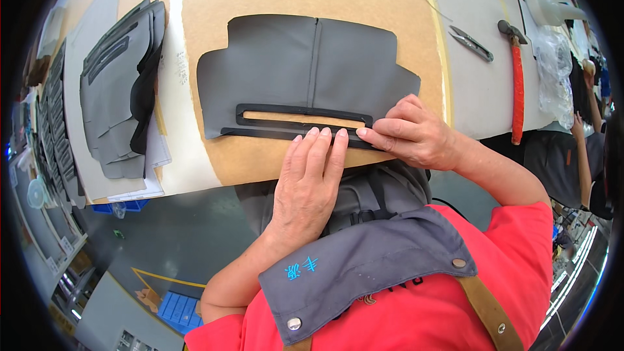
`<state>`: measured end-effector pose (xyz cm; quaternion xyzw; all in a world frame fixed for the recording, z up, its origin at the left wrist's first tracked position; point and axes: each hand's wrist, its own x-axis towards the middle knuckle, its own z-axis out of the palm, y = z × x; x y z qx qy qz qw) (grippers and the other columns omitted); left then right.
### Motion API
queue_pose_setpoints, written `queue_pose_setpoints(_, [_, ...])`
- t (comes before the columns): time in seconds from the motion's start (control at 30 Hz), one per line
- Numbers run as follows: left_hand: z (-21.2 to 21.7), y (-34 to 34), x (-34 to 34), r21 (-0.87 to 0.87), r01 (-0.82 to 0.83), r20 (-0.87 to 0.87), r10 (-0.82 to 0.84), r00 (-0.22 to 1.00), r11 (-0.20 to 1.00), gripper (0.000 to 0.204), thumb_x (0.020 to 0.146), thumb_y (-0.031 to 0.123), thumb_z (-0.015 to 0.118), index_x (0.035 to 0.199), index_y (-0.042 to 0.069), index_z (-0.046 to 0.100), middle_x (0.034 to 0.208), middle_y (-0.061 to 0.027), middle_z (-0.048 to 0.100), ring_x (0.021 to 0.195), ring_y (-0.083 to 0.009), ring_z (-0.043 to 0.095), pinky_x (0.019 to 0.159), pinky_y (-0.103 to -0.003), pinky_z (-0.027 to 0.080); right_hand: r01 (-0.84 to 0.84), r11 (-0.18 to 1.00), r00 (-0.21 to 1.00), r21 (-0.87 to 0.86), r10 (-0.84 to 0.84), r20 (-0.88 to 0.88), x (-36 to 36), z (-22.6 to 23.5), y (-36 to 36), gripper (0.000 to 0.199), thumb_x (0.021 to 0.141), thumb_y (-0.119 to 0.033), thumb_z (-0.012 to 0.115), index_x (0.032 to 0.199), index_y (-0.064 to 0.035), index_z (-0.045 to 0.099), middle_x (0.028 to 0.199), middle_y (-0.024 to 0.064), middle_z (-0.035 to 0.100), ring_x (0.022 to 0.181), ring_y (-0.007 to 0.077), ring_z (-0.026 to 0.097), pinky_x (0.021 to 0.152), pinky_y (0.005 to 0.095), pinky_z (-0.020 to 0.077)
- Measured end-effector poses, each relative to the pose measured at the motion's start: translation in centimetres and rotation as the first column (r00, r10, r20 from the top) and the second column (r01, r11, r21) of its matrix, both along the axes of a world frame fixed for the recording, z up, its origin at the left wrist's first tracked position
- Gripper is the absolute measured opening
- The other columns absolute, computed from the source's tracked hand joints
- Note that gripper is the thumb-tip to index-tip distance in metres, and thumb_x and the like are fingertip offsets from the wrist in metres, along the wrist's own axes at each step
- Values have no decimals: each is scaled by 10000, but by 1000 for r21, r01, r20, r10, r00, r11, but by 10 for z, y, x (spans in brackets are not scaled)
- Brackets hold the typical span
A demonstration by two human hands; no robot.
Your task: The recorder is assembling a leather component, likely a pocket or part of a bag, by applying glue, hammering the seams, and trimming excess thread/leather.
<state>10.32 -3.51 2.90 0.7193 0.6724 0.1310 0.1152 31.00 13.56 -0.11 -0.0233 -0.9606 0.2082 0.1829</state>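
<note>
Where the grey panel (268,65) lies: flat, near the worktop (244,168)'s front edge.
Left hand (304,188): straight fingers (316,155) resting on a black strip (263,133), gripping nothing.
Right hand (419,135): fingers curled at the strip's right end; whether pinching, I can't tell.

Red short-sleeved shirt (422,320); grey apron (377,265), blue embroidery (303,268), brown straps (489,309).
</note>
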Motion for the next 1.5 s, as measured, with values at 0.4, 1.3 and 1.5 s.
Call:
queue_pose_setpoints(0.4, [-1, -1, 5, 23, -19, -6, 19, 1000, 1000, 600, 864, -44, 597, 1458, 37, 591, 1383, -146, 551, 1343, -323, 548, 1161, -463, 453, 10, 999, 1000, 40, -9, -28, -8, 3, 2, 415, 783, -111, 792, 1196, -103, 755, 1018, -5, 650, 818, 181, 592, 716, 333, 443])
queue_pose_setpoints(1.3, [-1, 2, -47, 41, 6, 59, -9, 998, 999, 639, 772, -89, 626, 1386, 88, 655, 1311, -104, 549, 1246, -313, 531, 1058, -416, 466, 152, 986, 986, 61, -147, -74, -54, -2, -26, 452, 770, -68, 739, 1217, -1, 735, 1079, 31, 618, 835, 195, 575, 727, 328, 513])
queue_pose_setpoints(1.5, [-1, 3, -52, 33, 42, 34, -43, 999, 999, 690, 703, -95, 638, 1373, 69, 659, 1306, -88, 542, 1238, -300, 526, 1047, -409, 472, 149, 987, 986, 62, -144, -78, -54, -2, -27, 428, 800, -72, 745, 1221, 6, 740, 1098, 22, 621, 849, 191, 579, 706, 326, 498])
